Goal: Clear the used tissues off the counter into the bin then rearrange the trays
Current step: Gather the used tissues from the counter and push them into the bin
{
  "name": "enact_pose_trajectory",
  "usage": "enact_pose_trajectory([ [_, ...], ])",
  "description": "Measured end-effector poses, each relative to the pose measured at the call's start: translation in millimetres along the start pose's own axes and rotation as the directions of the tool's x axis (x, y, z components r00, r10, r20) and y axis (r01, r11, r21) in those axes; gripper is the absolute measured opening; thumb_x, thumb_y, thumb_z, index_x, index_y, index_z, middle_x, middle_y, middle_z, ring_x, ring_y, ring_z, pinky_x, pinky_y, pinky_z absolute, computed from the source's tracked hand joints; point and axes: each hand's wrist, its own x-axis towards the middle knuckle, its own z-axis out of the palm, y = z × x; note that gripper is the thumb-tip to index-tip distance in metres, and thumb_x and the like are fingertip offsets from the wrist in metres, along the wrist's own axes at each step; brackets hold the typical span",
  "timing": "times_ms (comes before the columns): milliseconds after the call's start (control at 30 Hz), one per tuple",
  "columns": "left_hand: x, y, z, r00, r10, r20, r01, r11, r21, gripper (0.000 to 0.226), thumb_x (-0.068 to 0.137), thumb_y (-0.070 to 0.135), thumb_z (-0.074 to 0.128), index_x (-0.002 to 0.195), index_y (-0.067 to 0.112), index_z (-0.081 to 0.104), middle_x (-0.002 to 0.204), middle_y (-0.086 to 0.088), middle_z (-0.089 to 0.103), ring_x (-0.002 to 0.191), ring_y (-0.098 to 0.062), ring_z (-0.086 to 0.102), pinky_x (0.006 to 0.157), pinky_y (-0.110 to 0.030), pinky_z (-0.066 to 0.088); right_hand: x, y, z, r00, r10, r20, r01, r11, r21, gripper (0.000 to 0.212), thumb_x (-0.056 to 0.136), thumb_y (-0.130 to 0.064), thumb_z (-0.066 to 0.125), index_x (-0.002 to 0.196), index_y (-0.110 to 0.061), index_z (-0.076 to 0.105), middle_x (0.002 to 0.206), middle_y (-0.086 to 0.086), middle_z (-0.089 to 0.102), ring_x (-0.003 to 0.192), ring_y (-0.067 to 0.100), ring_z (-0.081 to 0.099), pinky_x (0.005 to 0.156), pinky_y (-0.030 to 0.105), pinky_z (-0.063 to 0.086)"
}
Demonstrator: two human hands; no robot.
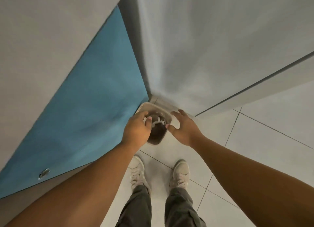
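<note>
View straight down at a tiled floor (254, 150) from a standing person. A small pale bin (162, 110) stood in the far corner between a blue cabinet panel (88, 108) and a white wall (212, 48), just beyond the person's pale shoes (137, 169).

The left hand (136, 130) hung over the bin's mouth, its fingers (147, 115) curled round what looked like a scrap of used tissue (145, 120), though blur made this uncertain. Crumpled tissues (158, 122) already lay inside. The right hand (185, 128) hovered at the bin's right rim, spread wide and holding nothing.

The opening was narrow and half covered by the hands, so a light tissue could cling to the fingers or drift onto the floor. A nudge from the right hand might tip the bin.
</note>
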Motion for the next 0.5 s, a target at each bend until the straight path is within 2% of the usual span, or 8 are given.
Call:
enact_pose_trajectory([
  [100, -31, 45, -47, 0.993, 0.100, -0.068, -0.098, 0.995, 0.035, 0.031, 0.100, 0.038, 0.049, 0.127, 0.024, 0.058, 0.126, -0.001, 0.062, 0.118, -0.023, 0.054, 0.092, -0.030, 0.042, -38, -39, -54, 0.993, -0.108, -0.056, 0.104, 0.991, -0.080, 0.056, 0.092, -0.045, 0.057, 0.144, -0.031, 0.039, 0.158, 0.000, 0.028, 0.142, 0.025, 0.032, 0.111, 0.037, 0.032],
  [167, -53, 76, -81, 0.982, 0.152, -0.115, -0.145, 0.987, 0.064, 0.036, 0.100, 0.038, 0.049, 0.132, 0.022, 0.054, 0.132, 0.000, 0.058, 0.125, -0.022, 0.049, 0.098, -0.032, 0.042, -60, -64, -87, 0.980, -0.172, -0.101, 0.161, 0.982, -0.102, 0.055, 0.091, -0.044, 0.058, 0.142, -0.031, 0.042, 0.155, -0.002, 0.033, 0.140, 0.024, 0.036, 0.111, 0.038, 0.035],
  [233, -75, 102, -115, 0.966, 0.191, -0.176, -0.180, 0.981, 0.075, 0.042, 0.100, 0.039, 0.049, 0.138, 0.021, 0.051, 0.141, 0.000, 0.053, 0.132, -0.020, 0.043, 0.108, -0.034, 0.037, -82, -90, -118, 0.962, -0.240, -0.133, 0.222, 0.965, -0.137, 0.054, 0.092, -0.041, 0.058, 0.142, -0.031, 0.041, 0.154, -0.003, 0.033, 0.140, 0.022, 0.033, 0.112, 0.035, 0.031],
  [367, -119, 146, -180, 0.933, 0.216, -0.290, -0.226, 0.974, -0.002, 0.044, 0.099, 0.046, 0.048, 0.140, 0.030, 0.047, 0.145, 0.006, 0.049, 0.135, -0.013, 0.041, 0.109, -0.029, 0.033, -123, -139, -171, 0.917, -0.337, -0.211, 0.309, 0.938, -0.154, 0.054, 0.095, -0.040, 0.056, 0.144, -0.037, 0.036, 0.157, -0.011, 0.027, 0.144, 0.013, 0.026, 0.115, 0.028, 0.024],
  [500, -158, 172, -233, 0.901, 0.251, -0.355, -0.294, 0.953, -0.071, 0.045, 0.098, 0.050, 0.047, 0.141, 0.037, 0.045, 0.142, 0.013, 0.049, 0.131, -0.007, 0.044, 0.107, -0.021, 0.030, -154, -187, -208, 0.849, -0.463, -0.254, 0.450, 0.886, -0.110, 0.050, 0.095, -0.038, 0.056, 0.142, -0.033, 0.041, 0.152, -0.011, 0.035, 0.141, 0.010, 0.030, 0.116, 0.027, 0.027],
])
